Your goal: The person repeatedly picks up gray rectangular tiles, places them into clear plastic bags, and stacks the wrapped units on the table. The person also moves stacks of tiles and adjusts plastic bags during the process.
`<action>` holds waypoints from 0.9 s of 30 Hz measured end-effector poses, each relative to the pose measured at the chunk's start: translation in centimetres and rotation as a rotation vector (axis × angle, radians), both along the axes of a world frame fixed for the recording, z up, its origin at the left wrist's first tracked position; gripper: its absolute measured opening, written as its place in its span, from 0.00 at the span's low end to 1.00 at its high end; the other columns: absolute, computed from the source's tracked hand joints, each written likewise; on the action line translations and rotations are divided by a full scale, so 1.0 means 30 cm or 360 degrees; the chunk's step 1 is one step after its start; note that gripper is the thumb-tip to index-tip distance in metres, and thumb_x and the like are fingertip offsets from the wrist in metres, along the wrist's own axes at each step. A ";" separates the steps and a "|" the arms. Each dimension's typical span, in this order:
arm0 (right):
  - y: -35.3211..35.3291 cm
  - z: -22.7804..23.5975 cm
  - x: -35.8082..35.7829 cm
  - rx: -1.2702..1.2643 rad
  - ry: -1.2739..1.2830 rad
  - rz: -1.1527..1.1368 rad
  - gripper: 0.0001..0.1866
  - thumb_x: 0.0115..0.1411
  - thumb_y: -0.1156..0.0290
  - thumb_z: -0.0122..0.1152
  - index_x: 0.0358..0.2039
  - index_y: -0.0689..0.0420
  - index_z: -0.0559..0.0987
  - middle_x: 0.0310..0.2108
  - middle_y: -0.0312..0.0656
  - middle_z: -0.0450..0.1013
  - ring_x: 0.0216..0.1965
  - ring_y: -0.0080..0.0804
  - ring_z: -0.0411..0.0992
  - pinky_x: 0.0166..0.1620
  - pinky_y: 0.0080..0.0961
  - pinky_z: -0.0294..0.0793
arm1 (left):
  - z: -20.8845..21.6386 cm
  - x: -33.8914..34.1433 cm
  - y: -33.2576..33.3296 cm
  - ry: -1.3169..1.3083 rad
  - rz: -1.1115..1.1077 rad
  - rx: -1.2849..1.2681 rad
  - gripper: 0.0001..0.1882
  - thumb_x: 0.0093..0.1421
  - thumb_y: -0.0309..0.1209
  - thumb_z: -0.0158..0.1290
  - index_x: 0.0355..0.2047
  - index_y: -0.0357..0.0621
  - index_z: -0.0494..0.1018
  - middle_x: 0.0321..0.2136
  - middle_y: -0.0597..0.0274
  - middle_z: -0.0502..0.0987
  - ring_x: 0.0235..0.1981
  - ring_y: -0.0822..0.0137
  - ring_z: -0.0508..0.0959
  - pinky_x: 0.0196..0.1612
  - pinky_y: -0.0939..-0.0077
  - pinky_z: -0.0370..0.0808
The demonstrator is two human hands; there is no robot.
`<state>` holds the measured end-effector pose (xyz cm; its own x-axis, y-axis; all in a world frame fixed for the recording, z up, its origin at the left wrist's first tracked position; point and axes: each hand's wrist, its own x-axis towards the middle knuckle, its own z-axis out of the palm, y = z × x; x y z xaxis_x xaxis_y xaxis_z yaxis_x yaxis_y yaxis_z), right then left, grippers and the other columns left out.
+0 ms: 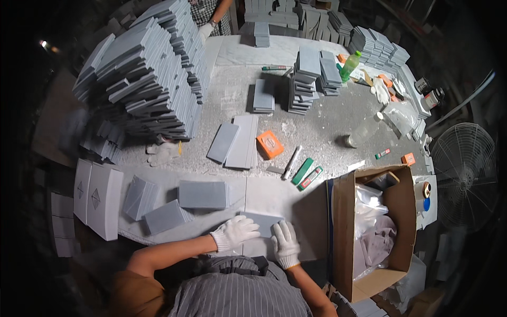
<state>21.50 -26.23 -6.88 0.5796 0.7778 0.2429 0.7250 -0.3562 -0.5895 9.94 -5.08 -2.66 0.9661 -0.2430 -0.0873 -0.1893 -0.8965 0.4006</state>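
While left hand (235,233) and right hand (285,244) flank it, grey panel (264,217) lies on desk's (277,189) near side

Gloved fingers (285,229) rest at its left and right ends, apparently steadying it; whether they grip cannot be told. Grey stack (203,194) sits just left, presumably for easy reach.

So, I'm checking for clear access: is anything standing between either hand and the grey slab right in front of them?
Nothing visible: the left hand is at the left end of the grey slab, the right hand at its right end. The cardboard box stands farther right, not between.
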 end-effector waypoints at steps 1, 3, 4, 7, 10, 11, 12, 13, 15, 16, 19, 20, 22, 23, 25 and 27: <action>0.003 0.017 0.003 -0.0044 0.0046 0.0000 0.20 0.57 0.70 0.62 0.52 0.56 0.77 0.54 0.48 0.71 0.57 0.52 0.68 0.59 0.41 0.71 | 0.045 0.039 0.021 -0.0008 0.0139 -0.0064 0.16 0.57 0.35 0.53 0.46 0.51 0.77 0.46 0.60 0.77 0.49 0.58 0.75 0.54 0.63 0.71; -0.010 -0.025 -0.008 -0.0021 0.0041 -0.0042 0.20 0.60 0.67 0.61 0.53 0.54 0.77 0.56 0.49 0.72 0.59 0.53 0.68 0.60 0.42 0.70 | 0.121 0.154 0.080 -0.0057 0.0412 -0.0210 0.16 0.57 0.38 0.56 0.45 0.50 0.77 0.45 0.58 0.76 0.48 0.55 0.75 0.53 0.64 0.72; -0.006 -0.031 -0.018 -0.0027 0.0113 -0.0078 0.19 0.61 0.66 0.60 0.53 0.54 0.78 0.55 0.50 0.72 0.58 0.54 0.68 0.60 0.43 0.70 | 0.059 0.196 0.134 -0.0158 0.0550 -0.0080 0.17 0.58 0.40 0.58 0.45 0.47 0.77 0.47 0.56 0.76 0.49 0.54 0.74 0.54 0.60 0.71; -0.007 -0.024 -0.006 -0.0018 0.0106 -0.0080 0.18 0.62 0.66 0.59 0.52 0.54 0.78 0.55 0.50 0.72 0.58 0.54 0.69 0.59 0.43 0.71 | 0.124 0.480 0.324 -0.0207 0.1109 -0.0154 0.21 0.57 0.43 0.57 0.48 0.46 0.76 0.47 0.53 0.75 0.51 0.50 0.73 0.54 0.54 0.70; -0.001 -0.016 0.004 -0.0063 0.0137 -0.0059 0.18 0.60 0.66 0.60 0.51 0.55 0.79 0.54 0.50 0.72 0.57 0.54 0.69 0.58 0.43 0.71 | 0.076 0.727 0.543 -0.0190 0.1508 0.0035 0.29 0.54 0.47 0.58 0.53 0.46 0.71 0.52 0.47 0.71 0.52 0.47 0.72 0.54 0.50 0.71; -0.001 -0.015 0.008 -0.0072 0.0140 -0.0059 0.18 0.60 0.66 0.61 0.51 0.55 0.79 0.53 0.50 0.72 0.57 0.54 0.69 0.58 0.44 0.71 | 0.119 0.821 0.588 0.0003 0.1635 0.0005 0.29 0.52 0.48 0.59 0.51 0.46 0.71 0.52 0.47 0.71 0.54 0.45 0.71 0.54 0.50 0.71; 0.007 -0.008 0.014 -0.0070 0.0175 -0.0033 0.18 0.59 0.66 0.61 0.50 0.55 0.79 0.53 0.50 0.73 0.57 0.54 0.69 0.58 0.44 0.71 | 0.107 0.879 0.643 0.0015 0.1764 0.0122 0.29 0.51 0.48 0.60 0.50 0.46 0.71 0.52 0.46 0.71 0.54 0.44 0.71 0.52 0.48 0.72; 0.012 -0.002 0.019 -0.0082 0.0208 -0.0033 0.18 0.59 0.66 0.61 0.50 0.56 0.79 0.53 0.50 0.73 0.56 0.54 0.69 0.58 0.44 0.71 | 0.092 0.953 0.686 0.0099 0.1858 0.0102 0.31 0.50 0.49 0.61 0.50 0.46 0.71 0.52 0.45 0.71 0.56 0.44 0.70 0.53 0.46 0.71; 0.039 0.037 0.054 -0.0059 0.0290 0.0043 0.17 0.57 0.65 0.59 0.45 0.58 0.78 0.45 0.49 0.73 0.49 0.53 0.71 0.53 0.46 0.71 | 0.017 1.067 0.753 0.0100 0.2037 0.0184 0.36 0.48 0.52 0.62 0.54 0.47 0.69 0.54 0.47 0.69 0.57 0.47 0.69 0.54 0.44 0.69; 0.062 0.078 0.076 -0.0061 0.0285 0.0067 0.15 0.57 0.65 0.58 0.43 0.58 0.78 0.41 0.47 0.72 0.45 0.52 0.70 0.50 0.45 0.71 | -0.012 1.124 0.776 0.0155 0.2134 0.0170 0.38 0.48 0.53 0.62 0.55 0.47 0.68 0.55 0.47 0.68 0.58 0.47 0.68 0.55 0.44 0.68; 0.105 0.117 0.119 -0.0047 0.0311 0.0058 0.13 0.55 0.64 0.58 0.38 0.57 0.77 0.34 0.44 0.69 0.38 0.48 0.68 0.44 0.43 0.70 | -0.012 1.269 0.761 0.0341 0.2323 0.0167 0.44 0.48 0.56 0.64 0.61 0.48 0.64 0.60 0.47 0.63 0.62 0.50 0.65 0.59 0.48 0.64; 0.105 0.114 0.115 -0.0046 0.0339 0.0044 0.13 0.54 0.64 0.57 0.37 0.57 0.77 0.33 0.43 0.68 0.37 0.47 0.68 0.42 0.43 0.70 | -0.024 1.299 0.771 0.0425 0.2372 0.0164 0.48 0.48 0.56 0.64 0.64 0.48 0.60 0.63 0.45 0.61 0.64 0.49 0.62 0.60 0.47 0.63; 0.096 0.092 0.120 -0.0124 0.0373 0.0076 0.13 0.55 0.63 0.57 0.37 0.57 0.77 0.32 0.43 0.68 0.37 0.46 0.68 0.43 0.42 0.70 | -0.080 1.344 0.796 0.0456 0.2511 0.0226 0.50 0.46 0.55 0.65 0.65 0.46 0.58 0.62 0.45 0.62 0.64 0.48 0.62 0.58 0.46 0.66; 0.102 0.084 0.134 -0.0145 0.0373 0.0100 0.13 0.55 0.63 0.57 0.37 0.56 0.77 0.32 0.42 0.68 0.37 0.46 0.68 0.43 0.42 0.70 | -0.089 1.359 0.804 0.0444 0.2530 0.0255 0.48 0.46 0.54 0.66 0.63 0.47 0.60 0.59 0.47 0.65 0.61 0.50 0.65 0.55 0.49 0.68; 0.105 0.086 0.143 -0.0156 0.0360 0.0104 0.13 0.55 0.62 0.57 0.36 0.56 0.77 0.31 0.42 0.68 0.36 0.45 0.68 0.43 0.42 0.70 | -0.102 1.372 0.809 0.0421 0.2580 0.0313 0.44 0.46 0.54 0.67 0.58 0.48 0.64 0.52 0.52 0.70 0.55 0.54 0.71 0.49 0.55 0.71; 0.110 0.078 0.141 -0.0114 0.0337 0.0086 0.12 0.54 0.62 0.57 0.35 0.55 0.77 0.31 0.42 0.67 0.36 0.44 0.68 0.43 0.41 0.70 | -0.131 1.378 0.800 0.0344 0.2643 0.0414 0.41 0.46 0.50 0.68 0.56 0.49 0.64 0.47 0.53 0.73 0.50 0.57 0.74 0.45 0.57 0.73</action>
